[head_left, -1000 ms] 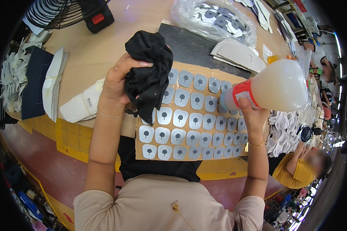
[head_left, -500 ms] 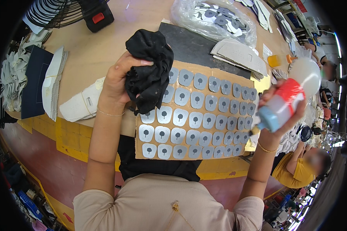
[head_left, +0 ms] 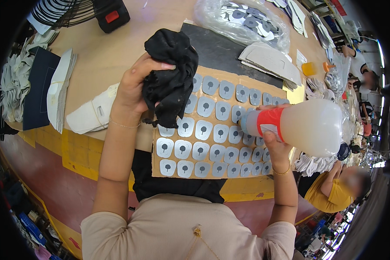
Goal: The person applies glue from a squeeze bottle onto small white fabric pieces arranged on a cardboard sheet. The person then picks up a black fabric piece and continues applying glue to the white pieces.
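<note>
A bunched black cloth is gripped in my left hand, raised over the far left corner of a cardboard sheet. Rows of small grey rounded pieces, each with a dark tree-like mark, lie across the sheet. My right hand is wrapped round a translucent squeeze bottle with a red label and a light blue cap. The bottle lies nearly level, its cap end pointing left over the pieces on the sheet's right half. It hides some of them.
Behind the sheet are a dark mat, a clear bag of cut pieces and stacked grey panels. Bundled white pieces lie at left, near a black wire fan. A person in yellow sits at right.
The bottle has swung left and down from the right side, turning from tilted to nearly level over the pieces. The left hand with the cloth has shifted only slightly.
</note>
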The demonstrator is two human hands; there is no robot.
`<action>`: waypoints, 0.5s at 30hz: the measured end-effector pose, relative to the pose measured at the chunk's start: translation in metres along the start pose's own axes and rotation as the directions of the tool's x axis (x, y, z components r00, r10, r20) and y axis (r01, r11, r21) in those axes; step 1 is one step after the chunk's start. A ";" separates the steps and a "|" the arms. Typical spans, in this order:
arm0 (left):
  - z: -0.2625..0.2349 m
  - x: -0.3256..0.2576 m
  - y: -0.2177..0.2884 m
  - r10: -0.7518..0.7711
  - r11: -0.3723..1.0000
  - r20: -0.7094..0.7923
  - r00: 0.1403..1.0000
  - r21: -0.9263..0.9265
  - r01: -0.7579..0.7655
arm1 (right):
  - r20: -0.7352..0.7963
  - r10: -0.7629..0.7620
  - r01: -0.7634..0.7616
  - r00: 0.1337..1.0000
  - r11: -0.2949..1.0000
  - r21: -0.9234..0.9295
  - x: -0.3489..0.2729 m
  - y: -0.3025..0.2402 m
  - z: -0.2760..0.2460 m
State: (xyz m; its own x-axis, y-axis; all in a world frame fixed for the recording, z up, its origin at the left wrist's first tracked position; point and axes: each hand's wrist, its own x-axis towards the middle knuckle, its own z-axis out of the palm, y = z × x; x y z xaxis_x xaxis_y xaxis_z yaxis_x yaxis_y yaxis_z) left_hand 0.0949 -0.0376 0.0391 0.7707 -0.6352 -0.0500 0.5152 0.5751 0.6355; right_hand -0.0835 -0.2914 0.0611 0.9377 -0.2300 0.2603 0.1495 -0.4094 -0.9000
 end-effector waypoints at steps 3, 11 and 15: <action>0.000 -0.002 0.002 -0.010 1.000 -0.003 1.000 -0.001 0.010 | 0.041 0.007 -0.005 0.999 0.999 -0.048 -0.001 0.000 0.002; 0.000 -0.002 0.002 -0.032 0.999 -0.052 0.998 0.025 0.033 | -0.148 0.240 -0.161 0.959 0.897 0.413 0.013 -0.027 -0.009; 0.003 -0.002 0.001 -0.020 0.999 -0.092 0.996 0.030 0.023 | -0.225 0.132 -0.051 0.965 0.942 0.333 0.020 -0.021 -0.004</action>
State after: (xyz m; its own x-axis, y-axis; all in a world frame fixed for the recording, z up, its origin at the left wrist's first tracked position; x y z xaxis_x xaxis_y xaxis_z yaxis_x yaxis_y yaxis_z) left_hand 0.0927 -0.0371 0.0423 0.7915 -0.5965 -0.1330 0.5211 0.5449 0.6570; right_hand -0.0694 -0.2908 0.0862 0.8545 -0.4744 0.2115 0.1976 -0.0797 -0.9770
